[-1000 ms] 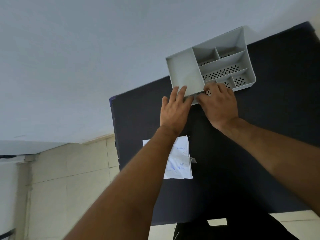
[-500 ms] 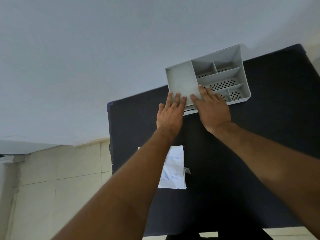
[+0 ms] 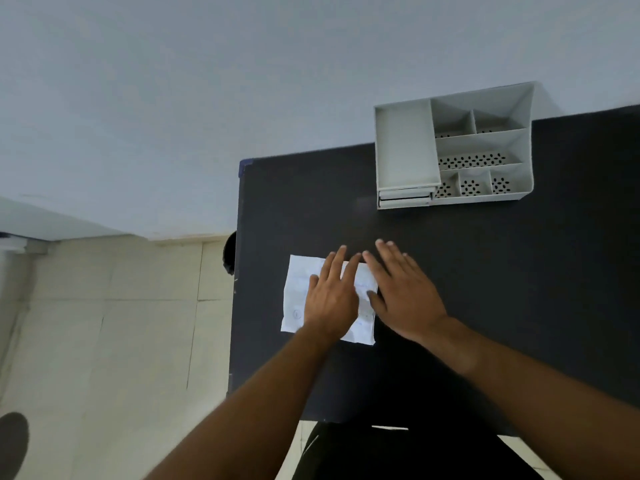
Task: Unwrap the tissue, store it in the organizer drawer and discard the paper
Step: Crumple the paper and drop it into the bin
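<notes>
Our left hand [image 3: 331, 299] lies flat and open, fingers spread, on the white sheet of paper with faint blue writing [image 3: 298, 299] just below the middle of the frame, gripping nothing. Our right hand [image 3: 403, 299] is open as well, palm down beside it, its thumb at the paper's right edge and its fingers stretched over the bare tabletop; we cannot tell whether it presses on the surface or hovers above it.

Both bare forearms run off the bottom of the frame. The pale grey wall [image 3: 173, 81] fills the whole upper part. The dark matte rectangular table [image 3: 519, 271] takes up the right half and is cut off by the right edge. The cream tiled floor [image 3: 104, 341] shows at lower left, with a dark round shape [image 3: 12, 441] cut off at the bottom left corner that we cannot identify.

The light grey plastic desk organizer with several compartments [image 3: 453, 147] stands at the table's far edge in the upper right, well apart from our hands. Its perforated compartments look empty; the small drawer fronts [image 3: 404, 199] at its lower left corner appear closed, and what they hold is hidden. We see no tissue anywhere in view.

The paper's middle is covered by our left hand, and its writing is too faint to read. A dark garment [image 3: 346, 452] shows below the table's near edge.
</notes>
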Available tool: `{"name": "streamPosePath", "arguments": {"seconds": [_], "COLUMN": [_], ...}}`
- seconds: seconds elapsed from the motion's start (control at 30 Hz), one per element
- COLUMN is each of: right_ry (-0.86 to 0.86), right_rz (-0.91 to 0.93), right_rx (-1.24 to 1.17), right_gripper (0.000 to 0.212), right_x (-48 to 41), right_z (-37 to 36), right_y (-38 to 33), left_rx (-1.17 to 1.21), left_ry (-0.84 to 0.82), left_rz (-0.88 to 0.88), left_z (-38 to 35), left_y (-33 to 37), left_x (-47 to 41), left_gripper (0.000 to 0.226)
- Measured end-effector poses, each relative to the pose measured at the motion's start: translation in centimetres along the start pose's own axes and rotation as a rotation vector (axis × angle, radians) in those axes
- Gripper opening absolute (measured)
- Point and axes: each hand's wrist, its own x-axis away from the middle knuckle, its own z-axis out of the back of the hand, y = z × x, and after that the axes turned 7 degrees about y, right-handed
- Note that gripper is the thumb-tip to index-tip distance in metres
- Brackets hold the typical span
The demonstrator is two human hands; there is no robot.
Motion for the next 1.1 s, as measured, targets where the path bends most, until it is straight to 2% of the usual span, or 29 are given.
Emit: {"name": "streamPosePath", "arguments": {"seconds": [0.17, 0.3, 0.43, 0.5, 0.57, 0.63, 0.7, 0.8, 0.87, 0.97, 1.1], "right_ry": [-0.216, -0.323, -0.322, -0.343, -0.395, -0.392, -0.356, -0.399, -0.439, -0.449, -0.362], "right_rz": [0.078, 0.028, -0.024, -0.075, -0.148, -0.246, -0.452, -0.792, -0.890, -0.873, -0.656], "right_rx": [0.010, 0.131, 0.212, 0.186, 0.098, -0.103, -0.461, -0.908, -1.087, -1.217, -1.028], "right_gripper": [0.083, 0.096, 0.091, 0.095, 0.098, 0.078, 0.055, 0.040, 0.036, 0.029, 0.023], "right_x": [0.6, 0.2, -0.9, -1.4, -1.7, -2.0, -2.2, -2.0, -1.6, -1.2, -0.9], "right_z": [-3.4, -5.1, -5.9, -6.1, -6.1, -6.2, -6.1, -5.5, -5.0, -4.6, -4.2], "right_y": [-3.6, -6.1, -7.3, -7.9, -8.3, -8.8, -9.4, -11.2, -12.7, -14.7, -16.5], "left_rx": [-0.094, -0.077, 0.048, 0.180, 0.371, 0.660, 0.845, 0.803, 0.756, 0.690, 0.734], "left_ry": [-0.122, -0.248, -0.208, -0.158, -0.173, -0.260, -0.349, -0.436, -0.453, -0.400, -0.309], "left_rz": [0.152, 0.209, 0.197, 0.220, 0.301, 0.427, 0.455, 0.434, 0.437, 0.424, 0.439], "left_z": [-1.0, -1.2, -0.8, -0.7, -0.7, -0.3, 0.0, 0.9, 1.4, 2.1, 3.0], "left_y": [-4.6, -6.6, -7.1, -7.1, -6.9, -6.9, -7.7, -9.8, -11.6, -13.9, -15.9], "left_x": [4.1, 5.8, 6.6, 6.6, 6.3, 6.0, 5.9, 6.5, 6.9, 7.8, 9.7], "left_gripper": [0.070, 0.078, 0.081, 0.082, 0.086, 0.084, 0.074, 0.084, 0.077, 0.042, 0.017]}}
